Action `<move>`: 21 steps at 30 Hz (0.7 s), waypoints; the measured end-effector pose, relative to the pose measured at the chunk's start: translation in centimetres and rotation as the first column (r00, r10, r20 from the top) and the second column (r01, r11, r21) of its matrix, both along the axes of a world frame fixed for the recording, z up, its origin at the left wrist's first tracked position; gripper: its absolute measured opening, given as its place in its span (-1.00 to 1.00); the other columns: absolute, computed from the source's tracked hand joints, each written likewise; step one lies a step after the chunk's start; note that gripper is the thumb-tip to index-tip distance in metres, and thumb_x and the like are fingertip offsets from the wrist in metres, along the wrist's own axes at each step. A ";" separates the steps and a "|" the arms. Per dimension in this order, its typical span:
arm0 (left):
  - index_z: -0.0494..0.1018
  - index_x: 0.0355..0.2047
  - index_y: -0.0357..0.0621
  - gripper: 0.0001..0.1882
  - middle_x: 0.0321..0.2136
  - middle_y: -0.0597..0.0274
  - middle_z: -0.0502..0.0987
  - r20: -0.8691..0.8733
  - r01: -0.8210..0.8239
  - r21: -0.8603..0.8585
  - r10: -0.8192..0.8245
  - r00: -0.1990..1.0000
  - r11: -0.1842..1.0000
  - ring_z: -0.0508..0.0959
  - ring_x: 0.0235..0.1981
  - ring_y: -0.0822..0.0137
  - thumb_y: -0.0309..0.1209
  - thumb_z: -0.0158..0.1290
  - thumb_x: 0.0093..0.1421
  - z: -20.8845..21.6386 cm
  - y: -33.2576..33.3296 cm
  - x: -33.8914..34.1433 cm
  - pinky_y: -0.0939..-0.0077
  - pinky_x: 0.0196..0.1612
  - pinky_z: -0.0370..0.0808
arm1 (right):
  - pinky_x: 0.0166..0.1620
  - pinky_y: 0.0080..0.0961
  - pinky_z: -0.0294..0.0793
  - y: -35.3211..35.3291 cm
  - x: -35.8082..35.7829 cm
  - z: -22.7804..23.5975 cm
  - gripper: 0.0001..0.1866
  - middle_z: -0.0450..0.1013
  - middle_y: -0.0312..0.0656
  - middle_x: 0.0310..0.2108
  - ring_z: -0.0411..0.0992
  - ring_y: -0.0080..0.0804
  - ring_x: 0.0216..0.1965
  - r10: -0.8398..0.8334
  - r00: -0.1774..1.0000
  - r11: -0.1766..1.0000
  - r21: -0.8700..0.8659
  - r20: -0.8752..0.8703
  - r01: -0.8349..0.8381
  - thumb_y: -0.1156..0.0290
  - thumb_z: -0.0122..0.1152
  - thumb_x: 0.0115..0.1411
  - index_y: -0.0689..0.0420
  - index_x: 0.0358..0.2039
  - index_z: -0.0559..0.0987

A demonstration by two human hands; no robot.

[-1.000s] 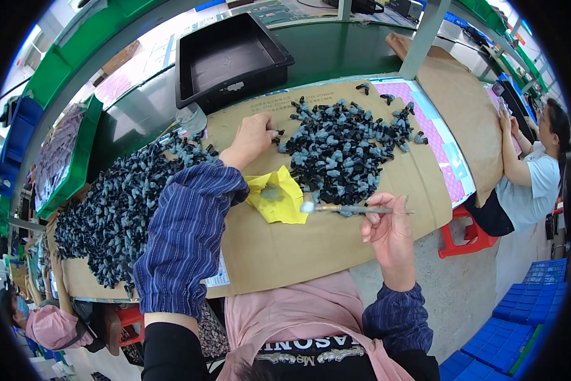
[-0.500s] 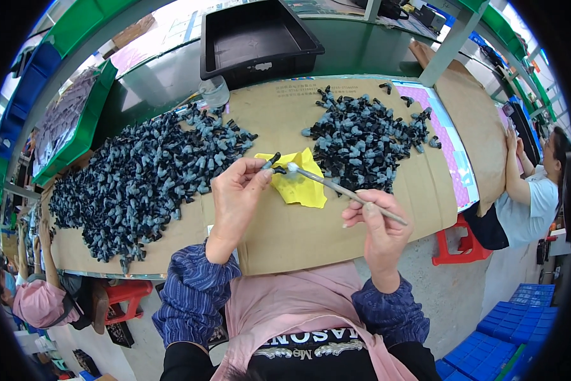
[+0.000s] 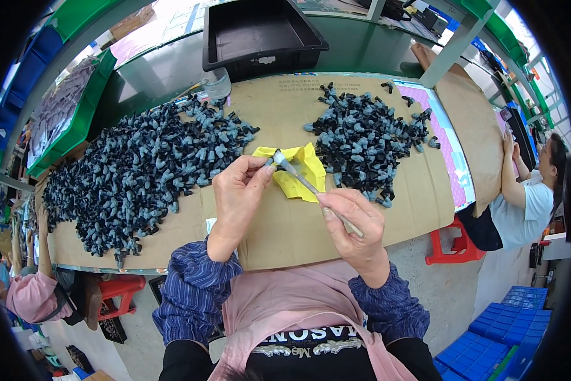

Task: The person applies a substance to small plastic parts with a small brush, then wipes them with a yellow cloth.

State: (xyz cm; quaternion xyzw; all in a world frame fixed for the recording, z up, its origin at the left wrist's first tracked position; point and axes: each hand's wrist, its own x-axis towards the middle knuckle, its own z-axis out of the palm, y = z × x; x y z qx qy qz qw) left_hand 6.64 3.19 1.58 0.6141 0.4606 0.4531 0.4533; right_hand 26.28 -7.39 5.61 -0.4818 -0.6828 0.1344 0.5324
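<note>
- Left hand point(image 3: 234, 195), nearer, pinches the part point(image 3: 270, 161) at its half past one.
- Right hand point(image 3: 355, 223) grips the brush point(image 3: 305, 183), aimed toward half past ten, bristles point(image 3: 280, 160) touching or just beside the part.

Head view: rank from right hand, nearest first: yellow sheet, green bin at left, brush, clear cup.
1. Brush: held in the right hand.
2. Yellow sheet: left of that hand, beneath the brush.
3. Clear cup: farther left, near the black tray.
4. Green bin: far left.
</note>
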 end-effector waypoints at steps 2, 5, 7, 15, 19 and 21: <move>0.57 -0.17 -0.35 -0.86 -0.39 0.28 0.64 0.000 -0.011 -0.002 0.011 1.000 1.000 0.60 -0.41 0.56 -0.54 0.20 0.29 -0.1 0.2 -0.1 0.67 -0.32 0.55 | -0.25 -0.41 0.59 -0.3 -0.1 0.1 -0.65 0.59 -0.01 -0.24 0.60 -0.20 -0.30 -0.001 1.000 1.000 -0.017 0.004 0.001 0.74 0.29 0.04 0.24 -0.11 0.66; 0.57 -0.18 -0.33 -0.87 -0.38 0.28 0.64 0.053 -0.016 -0.009 0.016 0.998 1.000 0.60 -0.40 0.55 -0.53 0.20 0.30 0.0 0.4 0.0 0.67 -0.33 0.56 | -0.25 -0.40 0.60 -0.8 -0.2 0.0 -0.64 0.59 -0.01 -0.24 0.60 -0.18 -0.31 -0.007 1.000 1.000 -0.015 0.011 0.007 0.74 0.30 0.03 0.24 -0.11 0.66; 0.57 -0.19 -0.32 -0.87 -0.38 0.27 0.64 0.131 -0.016 -0.045 0.022 0.991 0.999 0.61 -0.41 0.55 -0.51 0.20 0.31 0.2 0.5 0.2 0.67 -0.34 0.56 | -0.25 -0.39 0.60 -1.0 -0.1 -0.2 -0.64 0.59 -0.01 -0.24 0.60 -0.15 -0.31 0.006 1.000 1.000 -0.014 0.028 -0.006 0.73 0.30 0.03 0.23 -0.11 0.66; 0.58 -0.23 -0.33 -0.87 -0.40 0.29 0.64 0.251 -0.009 -0.118 0.039 0.967 0.993 0.58 -0.46 0.57 -0.49 0.22 0.30 0.1 0.6 0.3 0.70 -0.41 0.54 | -0.28 -0.51 0.58 -1.2 0.0 -0.6 -0.72 0.59 -0.01 -0.29 0.59 -0.31 -0.33 0.017 1.000 1.000 -0.019 0.015 -0.017 0.75 0.24 0.13 0.30 -0.11 0.65; 0.59 -0.22 -0.33 -0.86 -0.38 0.28 0.64 0.216 0.000 -0.118 0.025 0.976 0.993 0.59 -0.45 0.57 -0.48 0.23 0.29 -0.3 0.6 0.2 0.71 -0.42 0.54 | -0.25 -0.40 0.60 -1.2 0.1 -0.4 -0.69 0.60 -0.01 -0.27 0.61 -0.20 -0.31 -0.014 0.998 0.999 -0.034 -0.056 0.012 0.72 0.30 0.07 0.25 -0.13 0.66; 0.59 -0.22 -0.33 -0.86 -0.38 0.28 0.64 0.218 -0.001 -0.120 0.027 0.976 0.993 0.59 -0.45 0.57 -0.48 0.22 0.29 -0.4 0.5 0.1 0.71 -0.41 0.54 | -0.26 -0.42 0.58 -1.4 0.4 -0.3 -0.70 0.60 -0.03 -0.28 0.60 -0.24 -0.32 -0.026 0.995 0.999 -0.038 -0.094 0.023 0.72 0.30 0.09 0.25 -0.13 0.66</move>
